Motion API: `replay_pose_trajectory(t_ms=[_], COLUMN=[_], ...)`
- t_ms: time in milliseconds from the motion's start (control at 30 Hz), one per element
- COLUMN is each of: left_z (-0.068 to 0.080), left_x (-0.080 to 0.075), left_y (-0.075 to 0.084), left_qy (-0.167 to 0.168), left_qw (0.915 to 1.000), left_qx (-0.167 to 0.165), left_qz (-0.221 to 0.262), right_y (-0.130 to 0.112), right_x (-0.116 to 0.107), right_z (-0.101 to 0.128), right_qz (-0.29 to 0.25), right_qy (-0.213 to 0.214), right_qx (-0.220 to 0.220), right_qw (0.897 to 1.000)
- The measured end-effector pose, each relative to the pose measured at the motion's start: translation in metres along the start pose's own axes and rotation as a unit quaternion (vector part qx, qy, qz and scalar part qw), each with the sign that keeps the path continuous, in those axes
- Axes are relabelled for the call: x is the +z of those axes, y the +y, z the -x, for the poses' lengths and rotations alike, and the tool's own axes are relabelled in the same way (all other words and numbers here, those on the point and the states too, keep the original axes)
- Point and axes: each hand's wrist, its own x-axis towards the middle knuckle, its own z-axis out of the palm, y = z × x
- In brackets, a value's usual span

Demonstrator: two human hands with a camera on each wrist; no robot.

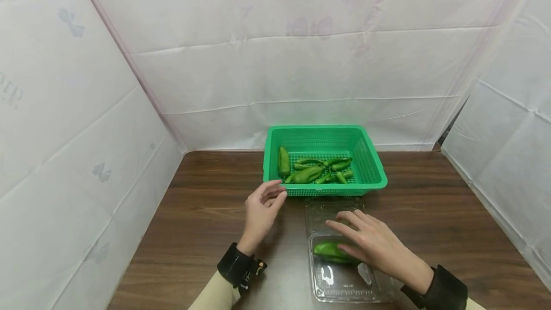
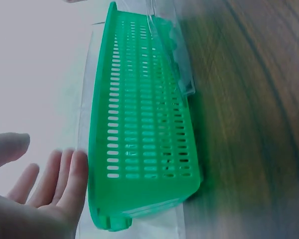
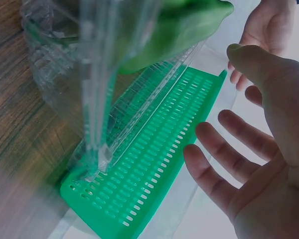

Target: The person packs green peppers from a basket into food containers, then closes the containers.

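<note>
In the head view a green basket (image 1: 320, 186) stands at the back of the table, holding several green peppers (image 1: 307, 174). At its near left corner hovers my left hand (image 1: 263, 207), fingers loosely bent and nothing in them. Below the basket lies a clear plastic clamshell box (image 1: 316, 286), its lid (image 1: 316, 214) folded back toward the basket. One green pepper (image 1: 329, 250) rests inside the box, partly covered by my right hand (image 1: 374, 240). That hand is over the box with spread fingers, and the right wrist view shows nothing in its palm.
The brown wooden table (image 1: 202, 233) extends to both sides of the basket. White sheeting (image 1: 301, 71) hangs behind it and along the left and right. Black bands (image 1: 236, 264) circle both wrists.
</note>
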Motion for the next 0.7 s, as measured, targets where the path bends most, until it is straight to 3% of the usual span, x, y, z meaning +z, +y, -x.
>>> replay_pose_trajectory(t_ms=[167, 333, 467, 700], left_z=[-0.008, -0.014, -0.018, -0.024], left_x=[-0.003, -0.006, -0.008, -0.009], left_y=[0.001, -0.003, -0.009, -0.016], left_qy=[0.039, 0.065, 0.076, 0.064], left_qw=[0.9979, 0.9905, 0.9820, 0.9803], left_qx=[0.050, 0.060, 0.057, 0.024], left_qz=[-0.017, -0.106, -0.163, -0.185], right_y=[0.001, 0.001, 0.002, 0.010], right_x=[-0.001, -0.001, -0.001, -0.009], right_z=[-0.001, -0.002, -0.004, -0.012], right_qz=[0.000, 0.000, -0.003, 0.007], right_qy=[-0.008, -0.011, -0.006, 0.007], right_qx=[0.003, 0.008, 0.010, 0.016], right_qw=[1.000, 1.000, 1.000, 1.000])
